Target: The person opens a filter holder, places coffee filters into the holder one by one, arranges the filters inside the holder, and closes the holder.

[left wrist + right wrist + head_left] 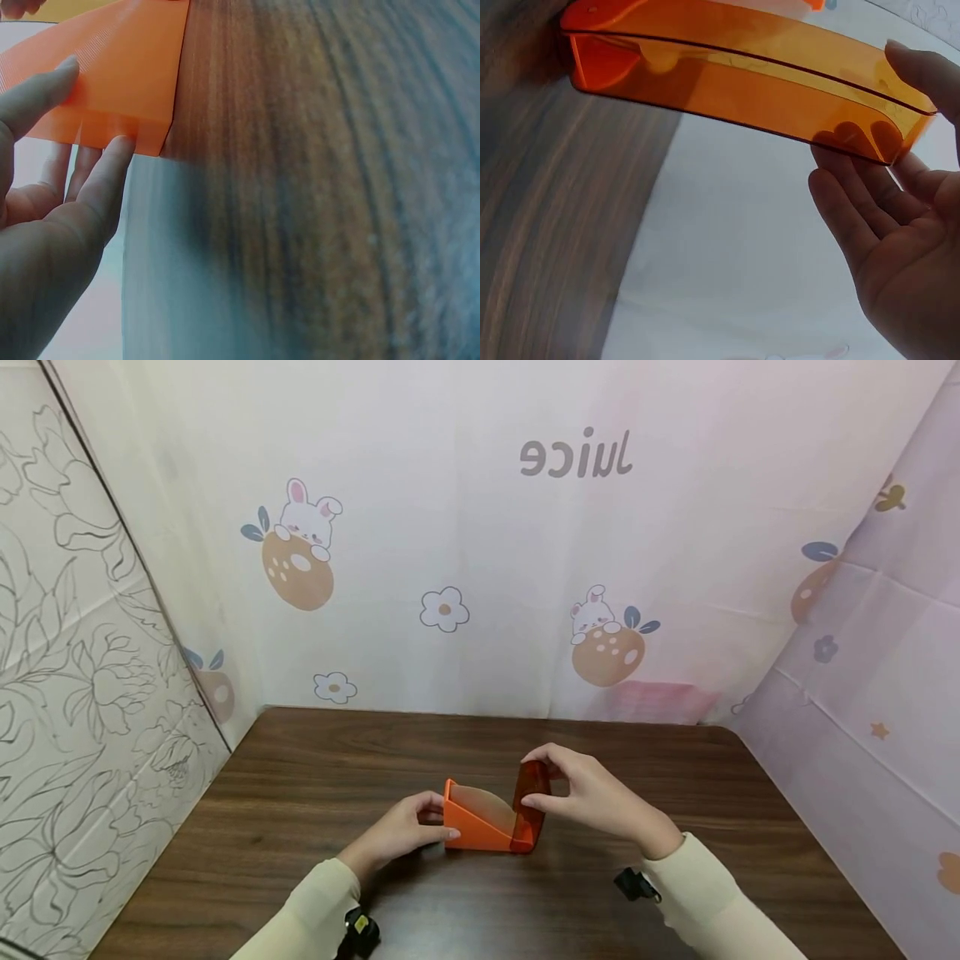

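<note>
An orange box (474,829) with a sloping top edge sits on the table in the head view. Its see-through amber lid (534,793) stands swung up at the box's right end, where the two parts join. Inside the box, a tan piece (483,803) with a rounded top shows above the slope. My left hand (397,833) holds the box's left end, thumb on the near side and fingers at the end wall. With thumb and fingers, my right hand (596,795) grips the upper part of the lid, as the right wrist view also shows.
The dark wooden table (337,743) runs back to a white printed curtain (450,527). Another curtain (97,652) with line-drawn flowers hangs on the left. Each wrist wears a small black camera (636,885).
</note>
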`<state>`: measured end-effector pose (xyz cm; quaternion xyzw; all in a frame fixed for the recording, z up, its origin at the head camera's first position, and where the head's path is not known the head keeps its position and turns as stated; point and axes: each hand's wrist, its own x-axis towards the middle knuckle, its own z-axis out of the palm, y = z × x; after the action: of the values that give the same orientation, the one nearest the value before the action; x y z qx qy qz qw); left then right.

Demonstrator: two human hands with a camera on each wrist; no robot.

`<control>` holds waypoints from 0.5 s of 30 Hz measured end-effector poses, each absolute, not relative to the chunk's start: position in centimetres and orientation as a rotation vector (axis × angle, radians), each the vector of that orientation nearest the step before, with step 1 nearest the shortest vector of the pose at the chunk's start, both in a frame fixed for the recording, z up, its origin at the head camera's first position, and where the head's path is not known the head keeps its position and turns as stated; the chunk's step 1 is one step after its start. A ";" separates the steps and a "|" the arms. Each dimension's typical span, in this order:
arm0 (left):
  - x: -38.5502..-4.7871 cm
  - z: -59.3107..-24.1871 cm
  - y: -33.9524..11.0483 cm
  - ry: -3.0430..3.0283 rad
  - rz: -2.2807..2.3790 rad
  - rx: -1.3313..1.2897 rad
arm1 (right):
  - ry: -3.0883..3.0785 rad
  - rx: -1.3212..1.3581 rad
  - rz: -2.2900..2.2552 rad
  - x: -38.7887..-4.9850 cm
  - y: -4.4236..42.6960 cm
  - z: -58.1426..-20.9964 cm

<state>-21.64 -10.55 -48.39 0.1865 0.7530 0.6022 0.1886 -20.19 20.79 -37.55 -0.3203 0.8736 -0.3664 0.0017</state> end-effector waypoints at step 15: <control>-21.8 -48.4 -10.4 2.132 1.680 0.520 | 2.702 -0.980 -1.149 -20.4 18.4 -38.3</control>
<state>-21.78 -10.43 -48.43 0.1849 0.7577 0.5969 0.1879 -20.41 18.43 -38.27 -0.3164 0.8727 -0.3712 0.0233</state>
